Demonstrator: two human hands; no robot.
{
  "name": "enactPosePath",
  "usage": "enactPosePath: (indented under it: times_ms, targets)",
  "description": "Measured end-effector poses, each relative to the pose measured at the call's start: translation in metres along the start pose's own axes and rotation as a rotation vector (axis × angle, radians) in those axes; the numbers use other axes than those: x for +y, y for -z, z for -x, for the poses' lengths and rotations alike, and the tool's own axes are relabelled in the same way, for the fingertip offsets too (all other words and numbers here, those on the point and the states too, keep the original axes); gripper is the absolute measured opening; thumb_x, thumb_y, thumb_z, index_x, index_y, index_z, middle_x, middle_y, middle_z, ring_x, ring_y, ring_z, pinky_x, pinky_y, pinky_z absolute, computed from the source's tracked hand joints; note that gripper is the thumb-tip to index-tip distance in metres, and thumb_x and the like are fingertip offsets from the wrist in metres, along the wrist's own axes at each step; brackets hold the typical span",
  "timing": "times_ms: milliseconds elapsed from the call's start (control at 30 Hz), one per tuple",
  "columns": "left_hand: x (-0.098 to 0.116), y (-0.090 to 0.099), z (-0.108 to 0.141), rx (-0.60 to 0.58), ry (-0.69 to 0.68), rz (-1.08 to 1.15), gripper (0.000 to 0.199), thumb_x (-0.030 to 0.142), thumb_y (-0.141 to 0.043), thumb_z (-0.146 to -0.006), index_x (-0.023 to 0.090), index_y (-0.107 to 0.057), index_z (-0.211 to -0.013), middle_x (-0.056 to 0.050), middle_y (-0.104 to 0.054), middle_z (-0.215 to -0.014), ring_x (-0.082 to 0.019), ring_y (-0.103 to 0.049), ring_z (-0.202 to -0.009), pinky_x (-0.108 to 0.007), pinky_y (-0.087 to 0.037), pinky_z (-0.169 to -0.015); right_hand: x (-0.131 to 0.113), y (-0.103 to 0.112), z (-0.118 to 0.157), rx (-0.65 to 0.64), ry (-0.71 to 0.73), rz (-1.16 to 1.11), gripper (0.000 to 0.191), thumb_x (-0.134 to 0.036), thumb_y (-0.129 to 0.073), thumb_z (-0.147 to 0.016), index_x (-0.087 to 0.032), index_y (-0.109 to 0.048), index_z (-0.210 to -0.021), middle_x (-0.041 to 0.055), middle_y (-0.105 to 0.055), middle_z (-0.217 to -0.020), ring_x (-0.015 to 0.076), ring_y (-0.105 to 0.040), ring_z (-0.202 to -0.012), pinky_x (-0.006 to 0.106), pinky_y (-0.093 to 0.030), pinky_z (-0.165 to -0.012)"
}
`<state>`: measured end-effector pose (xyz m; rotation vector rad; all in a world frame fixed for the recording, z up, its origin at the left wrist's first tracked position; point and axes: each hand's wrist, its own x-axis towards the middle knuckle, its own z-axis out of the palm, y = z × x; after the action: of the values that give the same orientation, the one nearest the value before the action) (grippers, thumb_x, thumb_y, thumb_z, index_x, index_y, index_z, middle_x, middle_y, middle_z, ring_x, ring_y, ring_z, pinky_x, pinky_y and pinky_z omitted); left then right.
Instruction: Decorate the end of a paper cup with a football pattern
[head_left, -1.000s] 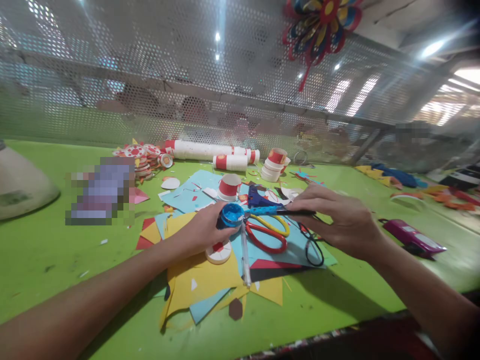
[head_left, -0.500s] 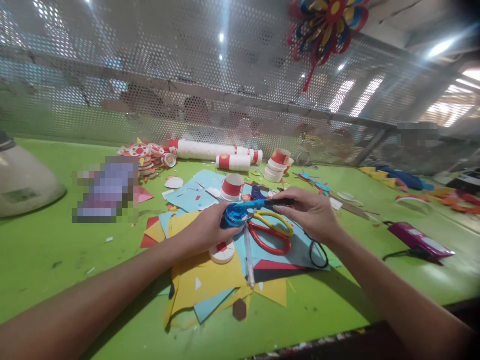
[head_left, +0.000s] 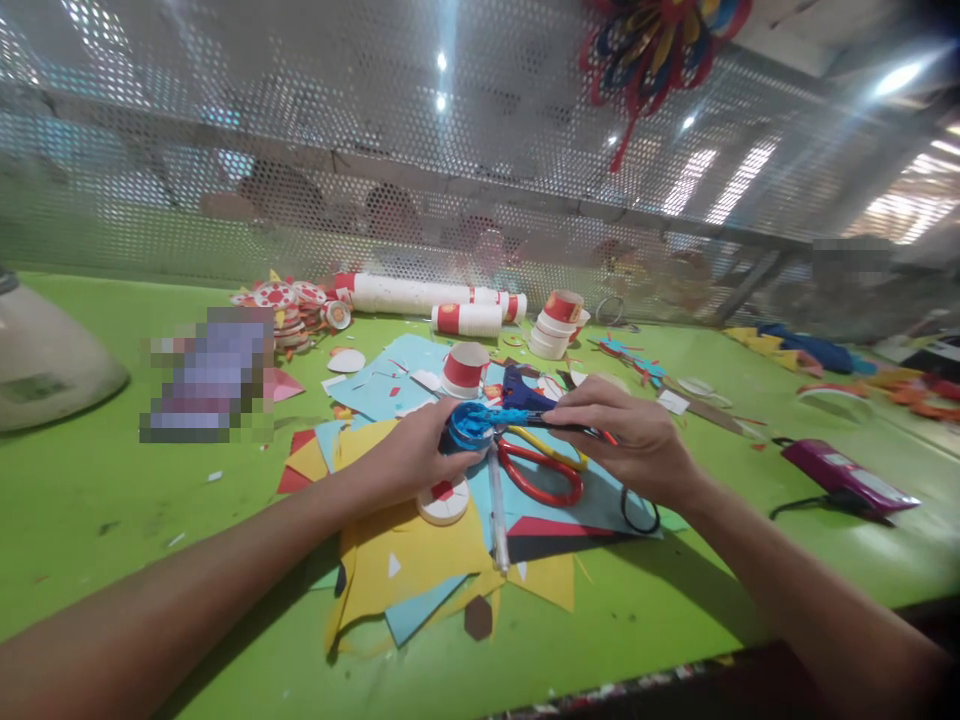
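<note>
While my left hand [head_left: 416,450] is gripping one small jar [head_left: 463,442], open at the top, the jar is holding thick blue paint [head_left: 471,420] and sitting above the papers near the middle of the counter [head_left: 247,560]. Item: one black-handled tool [head_left: 529,417], its end coated blue, reaching over the jar's mouth; the fingers of my right hand [head_left: 637,435] are closing on its handle.

Item: one paper cup [head_left: 464,372], red-banded, standing just beyond the jar. Item: one long row of nested cups [head_left: 412,296], lying along the back, with a shorter row [head_left: 466,320] lying in front. Item: one short stack of cups [head_left: 551,325], standing to the right. What the cups are holding, I cannot tell.

Item: one red handle loop [head_left: 540,497] and one yellow handle loop [head_left: 536,440], lying below the tool; one clear pen [head_left: 499,520], pointing toward me.

Changed since a second ago: my right hand is working closer to the jar, the coated end is reaching farther over its mouth, and more of the yellow handle loop is hiding behind the tool and my hand.
</note>
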<state>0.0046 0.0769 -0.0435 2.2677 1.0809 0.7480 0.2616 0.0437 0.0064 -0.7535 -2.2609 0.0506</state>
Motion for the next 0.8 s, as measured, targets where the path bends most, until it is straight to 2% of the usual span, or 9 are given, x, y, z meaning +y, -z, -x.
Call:
enactPosePath:
  times_ms: [267,400,533,667,800]
  targets:
    - [0.001,0.002,0.000,-0.010,-0.005,-0.016,0.036,0.036,-0.063,-0.079,0.021,-0.056,-0.111,-0.007,-0.067,-0.101,-0.023,-0.063,-0.086,-0.034,-0.048,-0.075,-0.016,0.024,0.009,-0.015,-0.051,0.026,0.029,-0.010,-0.062,-0.083,-0.027,-0.071,-0.105,0.0059,-0.068,-0.091,0.0198,-0.063,-0.084,0.034,-0.051,-0.071]
    - [0.001,0.001,0.000,-0.012,0.002,-0.020,0.036,0.037,-0.062,-0.080,0.022,-0.055,-0.111,-0.007,-0.067,-0.103,-0.024,-0.063,-0.088,-0.034,-0.048,-0.076,-0.021,0.035,0.017,0.041,-0.103,0.002,0.034,-0.010,-0.065,-0.082,-0.031,-0.070,-0.108,0.0047,-0.069,-0.094,0.0208,-0.064,-0.087,0.036,-0.052,-0.075]
    - [0.002,0.001,0.000,-0.011,0.008,-0.025,0.035,0.038,-0.062,-0.080,0.022,-0.056,-0.111,-0.007,-0.068,-0.102,-0.024,-0.064,-0.087,-0.034,-0.048,-0.075,-0.018,0.035,0.025,0.136,-0.298,-0.029,0.027,-0.017,-0.070,-0.078,-0.029,-0.072,-0.103,0.0035,-0.072,-0.094,0.0224,-0.065,-0.089,0.038,-0.053,-0.079]
    - [0.006,0.003,0.000,-0.002,0.015,-0.037,0.031,0.037,-0.062,-0.079,0.021,-0.058,-0.105,-0.006,-0.069,-0.098,-0.024,-0.064,-0.087,-0.034,-0.047,-0.074,-0.011,0.026,0.028,0.243,-0.548,-0.235,0.016,-0.026,-0.073,-0.076,-0.024,-0.074,-0.092,0.0033,-0.072,-0.086,0.0180,-0.066,-0.073,0.030,-0.055,-0.063]
    - [0.009,0.004,0.000,0.013,0.021,-0.040,0.027,0.035,-0.064,-0.078,0.020,-0.060,-0.100,-0.006,-0.069,-0.093,-0.024,-0.064,-0.083,-0.032,-0.047,-0.069,-0.009,0.016,0.029,0.303,-0.692,-0.445,0.018,-0.027,-0.074,-0.076,-0.021,-0.074,-0.094,0.0015,-0.068,-0.069,0.0134,-0.061,-0.061,0.024,-0.050,-0.052]
